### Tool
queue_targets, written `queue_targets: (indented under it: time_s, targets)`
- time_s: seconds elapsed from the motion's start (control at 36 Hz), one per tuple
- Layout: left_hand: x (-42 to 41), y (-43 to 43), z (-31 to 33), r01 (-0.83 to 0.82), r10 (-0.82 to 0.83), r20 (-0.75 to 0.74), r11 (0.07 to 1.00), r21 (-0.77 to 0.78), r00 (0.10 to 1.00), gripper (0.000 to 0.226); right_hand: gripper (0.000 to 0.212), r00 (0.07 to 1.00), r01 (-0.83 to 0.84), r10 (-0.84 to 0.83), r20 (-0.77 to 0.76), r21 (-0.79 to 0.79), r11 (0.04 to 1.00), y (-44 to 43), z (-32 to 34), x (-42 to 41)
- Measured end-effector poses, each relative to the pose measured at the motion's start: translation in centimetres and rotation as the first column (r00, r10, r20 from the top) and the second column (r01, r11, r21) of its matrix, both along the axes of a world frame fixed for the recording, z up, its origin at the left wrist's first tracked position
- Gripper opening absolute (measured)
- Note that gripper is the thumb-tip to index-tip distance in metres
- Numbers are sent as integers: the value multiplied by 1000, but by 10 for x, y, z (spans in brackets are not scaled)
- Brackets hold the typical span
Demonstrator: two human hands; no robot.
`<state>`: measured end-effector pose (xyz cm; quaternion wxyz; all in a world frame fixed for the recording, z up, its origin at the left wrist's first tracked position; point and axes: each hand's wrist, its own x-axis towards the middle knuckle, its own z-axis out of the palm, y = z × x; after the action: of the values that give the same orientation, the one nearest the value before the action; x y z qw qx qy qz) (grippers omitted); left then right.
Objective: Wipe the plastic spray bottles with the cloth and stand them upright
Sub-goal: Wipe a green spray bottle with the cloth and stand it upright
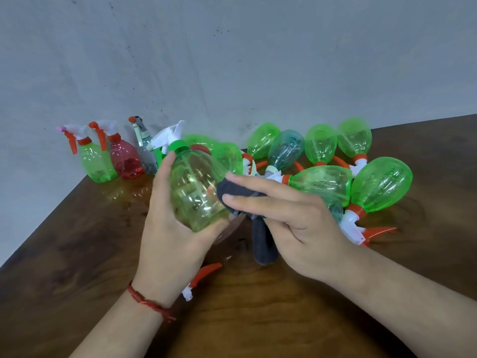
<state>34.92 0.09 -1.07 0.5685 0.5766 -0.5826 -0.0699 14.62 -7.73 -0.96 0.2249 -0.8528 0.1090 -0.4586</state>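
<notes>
**A:** How far along is the wiping?

**B:** Early, I'd judge. There are three upright bottles (126,161) at ten o'clock, near the far edge of the table (77,254): one green, one red, one grey. A fourth may stand just behind them, but the one being wiped covers it.

**A:** And that one?

**B:** The green bottle (193,192) is held off the table at the centre, with its nozzle toward eleven o'clock. The left hand (165,241) comes in from seven o'clock and wraps round its base and side. The right hand (304,228) comes in from four o'clock. Its thumb and forefinger lie nearly straight, pinching the dark cloth (262,246) and pressing it to the bottle's side. The cloth's loose end hangs toward six o'clock.

**A:** What's left?

**B:** Most of it. A heap of bottles (382,187) lies tipped over from one to three o'clock, mostly green with one bluish. I count roughly eight, but they overlap.

**A:** Anything you can't make out?

**B:** An orange trigger (206,273) pokes out at six o'clock beside the left wrist, and the hands hide nearly all of its bottle. Nothing shows whether the tipped ones have been wiped. The right hand's other fingers are hidden behind the forefinger.
</notes>
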Motion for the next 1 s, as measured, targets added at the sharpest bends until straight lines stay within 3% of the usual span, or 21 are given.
queue_targets:
  time_s: [0.08, 0.19, 0.31, 0.39, 0.44, 0.58, 0.72, 0.83, 1.0]
  targets:
    - [-1, 0, 1, 52, -52, -19, 999, 11, 998, 118, 57, 1000, 19, -20, 18, 21, 1000, -2, 0, 1]
    - [-12, 4, 1, 193, -194, -1, 980, 42, 981, 120, 56, 992, -22, -13, 126, 274, 961, -6, 6, 5]
    - [-19, 9, 2, 342, -341, -28, 938, 60, 940, 120, 53, 958, -201, 27, 287, 597, 776, -10, 15, 2]
    - [-16, 9, 4, 410, -404, -97, 910, 63, 910, 118, 54, 927, -286, 17, 375, 676, 679, -9, 15, 4]
    - [-15, 8, 5, 415, -406, -99, 904, 105, 909, 118, 53, 926, -278, -4, 378, 688, 670, -8, 14, 6]
    - [-12, 8, 5, 333, -336, 9, 936, 111, 942, 121, 50, 947, -207, -19, 321, 654, 727, -7, 13, 6]
    - [-12, 6, 2, 326, -329, 35, 942, 76, 944, 127, 54, 976, -95, -16, 218, 487, 868, 1, 8, 8]
    - [-8, 2, 1, 277, -276, -60, 961, 10, 959, 115, 56, 995, 11, -33, 97, 224, 975, 5, 2, 6]
    - [-6, 2, 7, 157, -159, -179, 987, -28, 971, 102, 57, 1000, 15, -15, -8, -25, 1000, 9, 1, 4]
